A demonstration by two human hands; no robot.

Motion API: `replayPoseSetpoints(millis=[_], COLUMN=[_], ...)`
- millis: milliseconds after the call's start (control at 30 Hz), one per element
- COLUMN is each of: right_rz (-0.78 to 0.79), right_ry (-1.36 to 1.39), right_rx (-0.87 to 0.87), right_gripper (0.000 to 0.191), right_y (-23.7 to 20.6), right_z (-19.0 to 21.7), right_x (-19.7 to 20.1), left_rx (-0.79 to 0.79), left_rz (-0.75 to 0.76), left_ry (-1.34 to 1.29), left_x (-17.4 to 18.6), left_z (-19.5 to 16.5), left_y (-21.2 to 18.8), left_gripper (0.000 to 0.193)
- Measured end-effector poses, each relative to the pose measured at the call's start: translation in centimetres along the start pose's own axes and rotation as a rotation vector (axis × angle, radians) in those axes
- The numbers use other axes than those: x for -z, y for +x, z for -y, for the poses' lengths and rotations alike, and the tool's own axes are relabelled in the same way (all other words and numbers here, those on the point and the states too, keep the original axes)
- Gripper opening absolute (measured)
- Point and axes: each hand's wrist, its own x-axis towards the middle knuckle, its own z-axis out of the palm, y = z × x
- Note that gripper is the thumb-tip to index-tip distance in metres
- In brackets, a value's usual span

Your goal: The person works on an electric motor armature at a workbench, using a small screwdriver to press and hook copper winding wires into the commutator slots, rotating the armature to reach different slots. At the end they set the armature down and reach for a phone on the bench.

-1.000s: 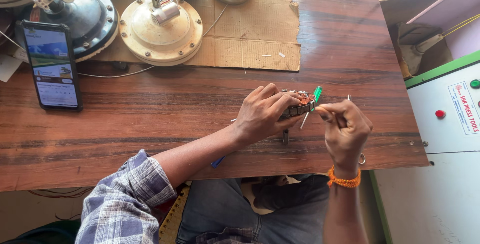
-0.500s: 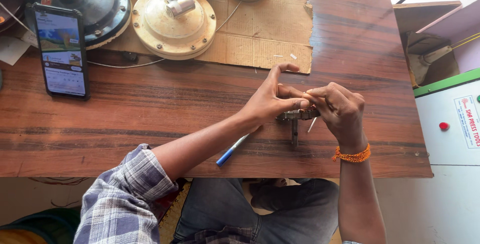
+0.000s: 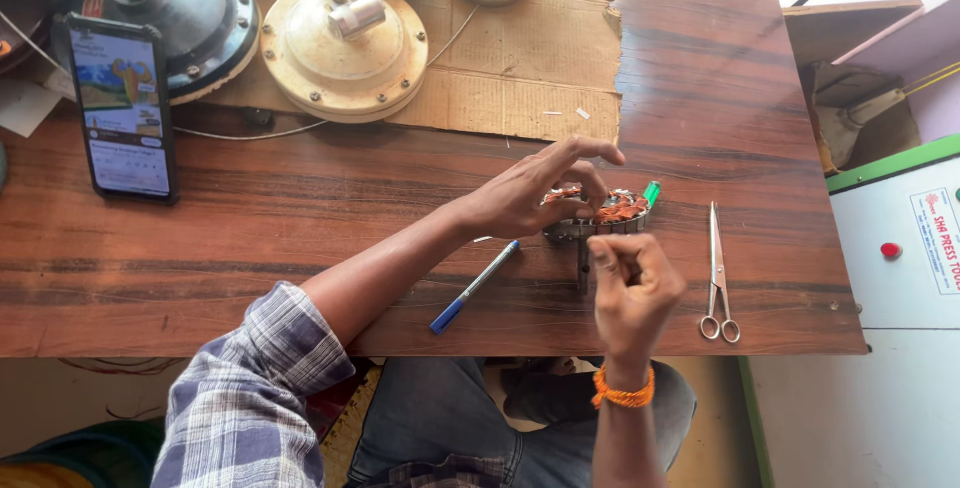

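My left hand (image 3: pixel 530 198) pinches the ribbed metal stator (image 3: pixel 600 216), copper-wound, mid-table. My right hand (image 3: pixel 632 288) is curled shut just below it. Steel scissors (image 3: pixel 718 273) lie right of it.

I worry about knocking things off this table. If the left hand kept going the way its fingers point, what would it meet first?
The left hand points right, across the copper-wound motor core that it already touches. Beyond that, probably the green-tipped tool, then the scissors; depth is hard to judge.
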Motion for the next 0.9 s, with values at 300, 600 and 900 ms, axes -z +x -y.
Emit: replayPoseSetpoints(millis=[300,600,900], right_rz=[-0.046,-0.086,-0.103], right_ry=[0.500,0.576,0.293], right_rx=[-0.344,-0.395,-0.365], right_gripper=[0.015,0.007,0.018], right_y=[-2.0,-3.0,-3.7], right_z=[-4.8,-5.4,-5.0], right_x=[-0.4,0.6,1.5], left_rx=[-0.018,-0.029,0.113], left_rz=[0.017,-0.064,0.029], left_ry=[0.226,0.207,0.292], left_x=[0.2,-0.7,0.3], left_z=[-0.5,-1.9,-2.1], left_y=[0.1,0.1,0.5], left_gripper=[0.019,0.023,0.017])
